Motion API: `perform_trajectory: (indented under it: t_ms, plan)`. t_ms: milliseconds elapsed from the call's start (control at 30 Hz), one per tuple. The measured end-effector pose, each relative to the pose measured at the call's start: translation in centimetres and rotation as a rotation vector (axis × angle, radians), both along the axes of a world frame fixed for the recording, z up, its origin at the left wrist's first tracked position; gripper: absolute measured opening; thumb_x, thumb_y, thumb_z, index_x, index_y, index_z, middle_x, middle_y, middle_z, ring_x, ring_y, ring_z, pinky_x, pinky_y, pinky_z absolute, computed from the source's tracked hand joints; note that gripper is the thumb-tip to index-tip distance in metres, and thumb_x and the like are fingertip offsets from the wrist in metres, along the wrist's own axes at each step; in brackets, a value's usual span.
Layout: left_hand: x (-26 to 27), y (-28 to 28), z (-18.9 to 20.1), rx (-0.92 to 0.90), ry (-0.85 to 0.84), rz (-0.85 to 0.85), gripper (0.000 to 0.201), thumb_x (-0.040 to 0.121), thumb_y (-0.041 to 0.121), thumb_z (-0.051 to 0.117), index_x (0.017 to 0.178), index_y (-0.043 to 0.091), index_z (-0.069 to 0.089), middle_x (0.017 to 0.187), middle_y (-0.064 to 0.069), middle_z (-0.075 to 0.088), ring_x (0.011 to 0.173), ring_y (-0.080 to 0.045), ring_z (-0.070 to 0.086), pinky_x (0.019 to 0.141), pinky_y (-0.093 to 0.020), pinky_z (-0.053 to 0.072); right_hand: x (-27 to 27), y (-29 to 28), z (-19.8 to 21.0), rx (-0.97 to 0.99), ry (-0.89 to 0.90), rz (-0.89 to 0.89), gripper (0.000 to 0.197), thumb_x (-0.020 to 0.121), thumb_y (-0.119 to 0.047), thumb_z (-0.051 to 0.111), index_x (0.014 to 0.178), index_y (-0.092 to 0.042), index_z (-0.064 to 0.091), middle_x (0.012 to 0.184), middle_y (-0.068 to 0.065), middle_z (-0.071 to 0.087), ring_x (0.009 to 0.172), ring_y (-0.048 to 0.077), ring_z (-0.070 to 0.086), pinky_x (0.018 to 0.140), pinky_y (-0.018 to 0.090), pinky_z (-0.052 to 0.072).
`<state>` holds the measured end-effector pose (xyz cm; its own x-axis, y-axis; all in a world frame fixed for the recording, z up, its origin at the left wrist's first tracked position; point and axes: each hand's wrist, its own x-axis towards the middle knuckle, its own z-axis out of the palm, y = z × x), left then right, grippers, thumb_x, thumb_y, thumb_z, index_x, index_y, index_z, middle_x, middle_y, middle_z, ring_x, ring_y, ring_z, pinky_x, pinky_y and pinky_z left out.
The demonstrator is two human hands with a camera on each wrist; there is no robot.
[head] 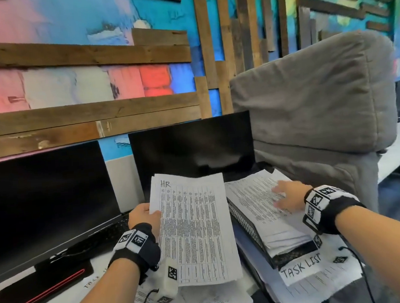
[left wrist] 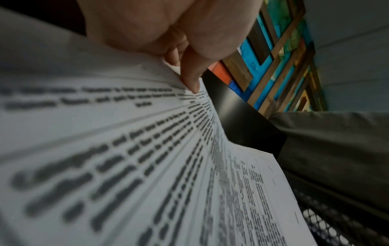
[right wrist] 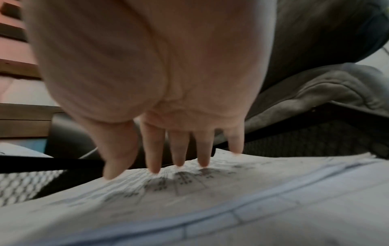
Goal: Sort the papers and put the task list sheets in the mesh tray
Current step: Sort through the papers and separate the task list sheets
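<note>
My left hand [head: 142,215] grips the left edge of a stack of printed sheets [head: 195,227] whose top page is marked "HR"; in the left wrist view the thumb [left wrist: 190,74] pinches the sheets [left wrist: 126,149]. To the right stands a black mesh tray [head: 246,221] labelled "TASK LIST" [head: 301,266], with printed sheets [head: 254,199] lying in it. My right hand [head: 289,196] lies flat on those sheets, fingers straight and spread; in the right wrist view the fingertips [right wrist: 179,164] touch the paper [right wrist: 210,191].
Two dark monitors [head: 43,197] [head: 191,149] stand behind the papers. A grey cushion [head: 313,100] leans behind the tray. More loose papers [head: 211,299] lie on the desk near me, and others [head: 317,282] spread under the tray's label.
</note>
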<state>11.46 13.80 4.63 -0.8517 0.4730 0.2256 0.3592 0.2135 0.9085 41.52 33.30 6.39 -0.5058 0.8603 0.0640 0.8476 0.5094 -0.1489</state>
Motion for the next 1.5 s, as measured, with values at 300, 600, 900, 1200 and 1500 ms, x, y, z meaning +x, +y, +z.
perform_trajectory:
  t_ms: [300,600,900,1200,1500]
  plan:
    - [1.0,-1.6,-0.7,-0.374,0.061,-0.219,0.012,0.089,0.007,0.056,0.081,0.009,0.065,0.082,-0.008,0.064,0.074,-0.021,0.061,0.066,-0.028,0.050,-1.3,-3.8,-0.4,-0.125,-0.011,0.182,0.037,0.087,-0.043,0.062,0.121,-0.029,0.063,0.132,-0.007,0.057,0.119,0.014,0.054,0.104,0.030,0.040]
    - [1.3,-2.4,-0.6,-0.397,0.039,-0.309,0.022,0.090,0.012,0.055,0.106,0.008,0.070,0.107,-0.009,0.068,0.099,-0.024,0.063,0.091,-0.036,0.051,-1.4,-5.3,-0.8,-0.084,-0.035,0.207,0.039,0.092,-0.039,0.057,0.128,-0.026,0.059,0.136,-0.006,0.054,0.123,0.014,0.051,0.105,0.027,0.036]
    - [3.6,3.4,-6.1,-0.306,-0.116,-0.403,0.021,0.086,0.000,0.049,0.090,0.002,0.070,0.091,-0.012,0.067,0.085,-0.026,0.062,0.071,-0.027,0.050,-1.5,-3.8,-1.5,-0.142,-0.057,0.246,0.040,0.091,-0.041,0.055,0.130,-0.031,0.056,0.134,-0.007,0.055,0.120,0.013,0.052,0.105,0.030,0.038]
    - [10.0,11.8,-9.6,-0.209,-0.331,-0.531,0.054,0.072,0.002,0.056,0.125,0.000,0.046,0.112,-0.021,0.061,0.099,-0.037,0.064,0.083,-0.045,0.056,-0.8,-2.4,-0.8,-0.212,-0.092,0.308,0.046,0.091,-0.043,0.057,0.135,-0.034,0.050,0.143,-0.011,0.046,0.129,0.012,0.044,0.110,0.029,0.029]
    - [9.6,11.9,-7.8,-0.271,-0.104,-0.493,0.047,0.087,-0.001,0.051,0.134,-0.001,0.044,0.119,-0.020,0.056,0.112,-0.033,0.056,0.093,-0.033,0.046,-0.8,-1.3,-0.7,-0.239,-0.065,0.321,0.045,0.088,-0.041,0.063,0.131,-0.033,0.054,0.143,-0.011,0.045,0.130,0.011,0.043,0.111,0.028,0.030]
